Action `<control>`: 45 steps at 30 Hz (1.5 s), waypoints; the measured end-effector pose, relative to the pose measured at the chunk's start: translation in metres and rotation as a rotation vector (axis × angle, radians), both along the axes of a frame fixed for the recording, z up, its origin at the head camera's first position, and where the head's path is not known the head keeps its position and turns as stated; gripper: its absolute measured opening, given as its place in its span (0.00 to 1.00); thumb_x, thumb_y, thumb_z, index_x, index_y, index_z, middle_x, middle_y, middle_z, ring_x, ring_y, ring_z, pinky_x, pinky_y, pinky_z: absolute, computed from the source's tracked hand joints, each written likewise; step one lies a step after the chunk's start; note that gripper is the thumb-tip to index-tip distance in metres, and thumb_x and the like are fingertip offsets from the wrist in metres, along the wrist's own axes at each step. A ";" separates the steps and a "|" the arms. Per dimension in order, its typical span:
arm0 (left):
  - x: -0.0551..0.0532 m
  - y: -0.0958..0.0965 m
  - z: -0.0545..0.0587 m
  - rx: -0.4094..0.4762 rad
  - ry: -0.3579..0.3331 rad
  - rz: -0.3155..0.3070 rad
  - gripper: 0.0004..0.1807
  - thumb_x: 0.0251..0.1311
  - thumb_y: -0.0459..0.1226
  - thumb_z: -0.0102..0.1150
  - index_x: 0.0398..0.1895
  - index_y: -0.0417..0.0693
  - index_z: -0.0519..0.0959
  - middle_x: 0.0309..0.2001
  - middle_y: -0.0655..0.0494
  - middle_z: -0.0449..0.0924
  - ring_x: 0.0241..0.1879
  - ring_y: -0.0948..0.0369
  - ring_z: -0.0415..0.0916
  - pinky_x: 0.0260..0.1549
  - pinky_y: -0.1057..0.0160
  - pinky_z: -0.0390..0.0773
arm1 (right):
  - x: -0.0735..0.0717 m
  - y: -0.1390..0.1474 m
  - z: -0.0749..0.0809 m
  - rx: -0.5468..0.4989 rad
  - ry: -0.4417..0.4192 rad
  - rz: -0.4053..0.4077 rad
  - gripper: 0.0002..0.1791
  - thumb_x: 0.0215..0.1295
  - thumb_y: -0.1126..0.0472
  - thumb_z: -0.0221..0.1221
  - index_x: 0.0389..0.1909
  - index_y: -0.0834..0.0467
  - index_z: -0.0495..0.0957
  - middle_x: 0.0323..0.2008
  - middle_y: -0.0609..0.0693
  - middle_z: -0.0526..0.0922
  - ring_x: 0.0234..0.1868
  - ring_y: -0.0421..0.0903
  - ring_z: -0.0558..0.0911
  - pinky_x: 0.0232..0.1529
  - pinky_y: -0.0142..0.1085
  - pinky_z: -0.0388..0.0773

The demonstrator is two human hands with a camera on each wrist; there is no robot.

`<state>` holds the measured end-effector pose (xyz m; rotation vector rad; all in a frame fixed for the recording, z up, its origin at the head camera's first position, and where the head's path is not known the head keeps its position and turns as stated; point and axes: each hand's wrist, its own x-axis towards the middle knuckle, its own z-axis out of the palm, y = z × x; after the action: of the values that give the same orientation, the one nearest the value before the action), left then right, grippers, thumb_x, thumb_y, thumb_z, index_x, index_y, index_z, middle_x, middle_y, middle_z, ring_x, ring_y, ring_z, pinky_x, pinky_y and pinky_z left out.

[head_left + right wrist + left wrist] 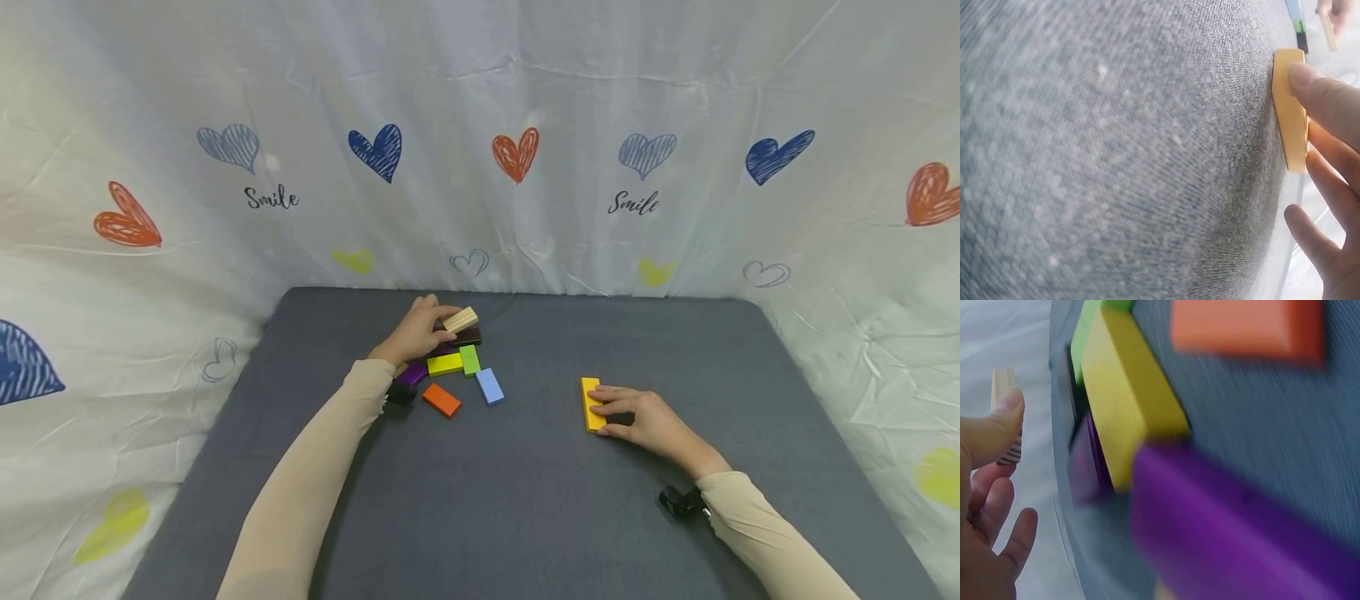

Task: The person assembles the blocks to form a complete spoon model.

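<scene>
In the head view my left hand [415,333] pinches a plain wooden block [462,320] between thumb and fingers, above the far side of a group of coloured blocks. The left wrist view has the same wooden block [1002,381] clear of the others. On the right, my right hand [652,423] holds a yellow-orange block [588,398] by its edges on the table. Its thumb lies at the near end in the right wrist view, where the yellow-orange block [1291,119] looks flat on the cloth.
Below the left hand lie a black block [469,337], purple block [412,374], yellow block [445,364] and green block [469,360]. Nearer are an orange block [442,400] and a light blue block [490,387]. A grey cloth [510,500] covers the table; a white curtain [450,83] hangs behind.
</scene>
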<state>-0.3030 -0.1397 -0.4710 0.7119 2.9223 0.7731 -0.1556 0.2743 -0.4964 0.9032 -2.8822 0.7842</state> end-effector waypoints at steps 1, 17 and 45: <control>0.000 0.007 0.000 -0.006 0.000 -0.008 0.27 0.62 0.40 0.65 0.66 0.52 0.76 0.40 0.50 0.69 0.41 0.55 0.60 0.40 0.60 0.63 | 0.000 0.000 0.000 0.000 0.002 0.000 0.23 0.51 0.56 0.74 0.51 0.52 0.86 0.61 0.45 0.81 0.65 0.52 0.78 0.60 0.51 0.76; 0.014 0.124 0.003 -0.038 0.043 -0.176 0.26 0.60 0.44 0.67 0.62 0.55 0.79 0.41 0.52 0.73 0.35 0.62 0.63 0.35 0.67 0.66 | 0.000 -0.001 0.000 0.004 -0.017 -0.009 0.22 0.52 0.55 0.73 0.51 0.51 0.86 0.61 0.46 0.82 0.65 0.53 0.78 0.61 0.52 0.75; 0.047 0.202 -0.020 -0.097 0.021 -0.248 0.22 0.61 0.43 0.66 0.59 0.55 0.81 0.41 0.60 0.73 0.33 0.66 0.68 0.32 0.72 0.67 | -0.001 0.000 0.000 -0.005 0.012 0.007 0.22 0.51 0.56 0.74 0.50 0.52 0.86 0.59 0.47 0.83 0.64 0.53 0.79 0.60 0.51 0.76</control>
<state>-0.2561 0.0620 -0.4910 1.0512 2.7911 0.5986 -0.1570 0.2745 -0.4963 0.9145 -2.8670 0.7833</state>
